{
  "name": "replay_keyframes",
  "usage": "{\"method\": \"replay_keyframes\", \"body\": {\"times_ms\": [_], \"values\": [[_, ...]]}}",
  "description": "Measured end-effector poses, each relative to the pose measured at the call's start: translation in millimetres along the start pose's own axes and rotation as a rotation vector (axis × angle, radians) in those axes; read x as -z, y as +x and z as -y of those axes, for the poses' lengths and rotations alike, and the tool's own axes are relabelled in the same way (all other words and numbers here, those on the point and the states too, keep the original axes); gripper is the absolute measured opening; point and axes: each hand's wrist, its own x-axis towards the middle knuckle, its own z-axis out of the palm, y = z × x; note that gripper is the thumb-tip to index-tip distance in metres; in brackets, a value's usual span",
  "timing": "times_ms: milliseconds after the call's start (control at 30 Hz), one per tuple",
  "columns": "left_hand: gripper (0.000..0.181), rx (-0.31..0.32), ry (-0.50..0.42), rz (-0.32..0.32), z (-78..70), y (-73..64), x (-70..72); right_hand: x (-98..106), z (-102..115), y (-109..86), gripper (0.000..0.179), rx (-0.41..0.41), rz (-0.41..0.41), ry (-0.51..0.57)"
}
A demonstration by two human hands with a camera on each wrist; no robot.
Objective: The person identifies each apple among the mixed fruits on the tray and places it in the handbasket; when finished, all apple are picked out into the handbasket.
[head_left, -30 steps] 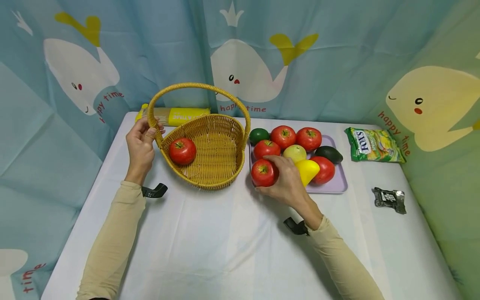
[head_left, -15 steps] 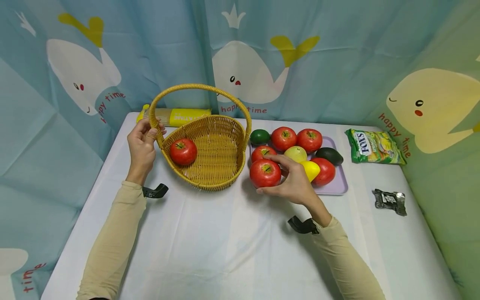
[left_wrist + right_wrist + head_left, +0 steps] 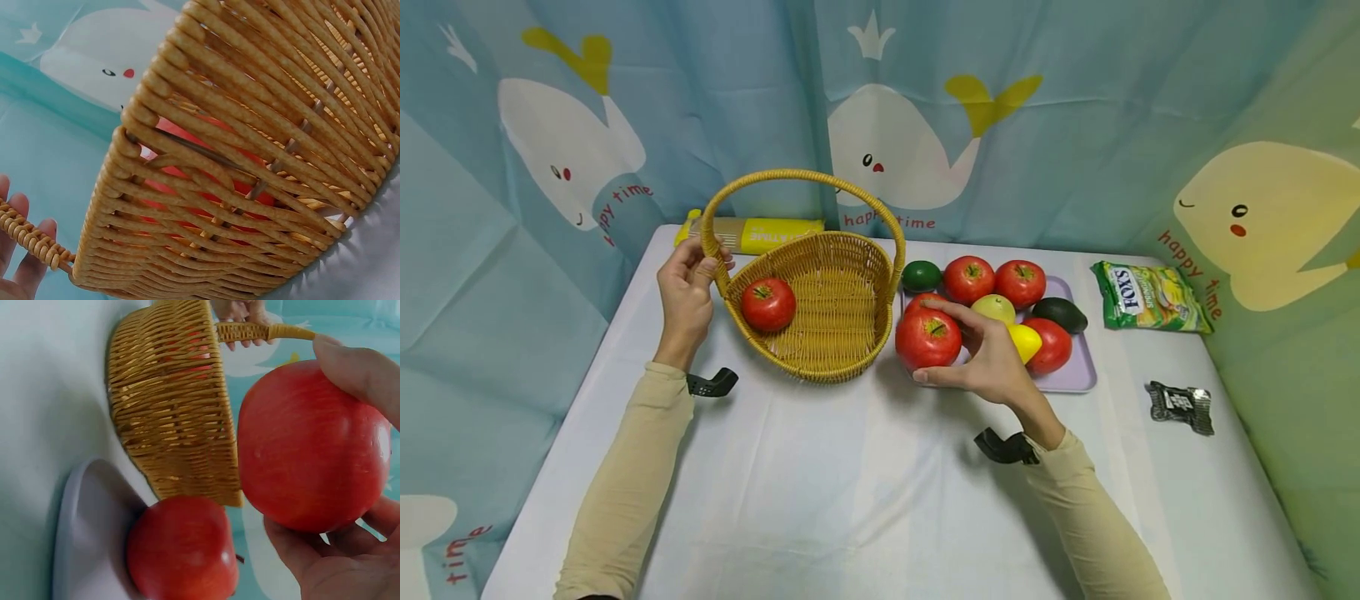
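Green plastic bag reads "FOX'S"; blue fabric curtain reads "happy time". Left hand grips golden wicker basket handle; right hand grasps round red apple, raised.

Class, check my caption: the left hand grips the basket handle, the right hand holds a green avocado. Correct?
Not quite: the right hand holds a red apple, as the right wrist view shows; the left hand does grip the basket handle.

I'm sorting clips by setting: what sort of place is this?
Probably an indoor, staged tabletop booth: a blue whale-print curtain hangs behind a white cloth-covered table and a golden wicker basket.
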Motion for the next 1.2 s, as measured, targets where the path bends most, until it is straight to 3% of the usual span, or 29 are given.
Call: {"method": "replay_keyframes", "body": {"times_ms": [500, 1200], "values": [[0.022, 0.001, -0.004, -0.005, -1.0, -0.3, -0.5, -19.1, 21.8, 18.1, 0.083, 0.117, 0.032, 0.045], [0.023, 0.012, -0.001, 0.0, 0.1, 0.8, 0.7, -53.8, 42.3, 59.4, 0.082, 0.109, 0.108, 0.113]]}}
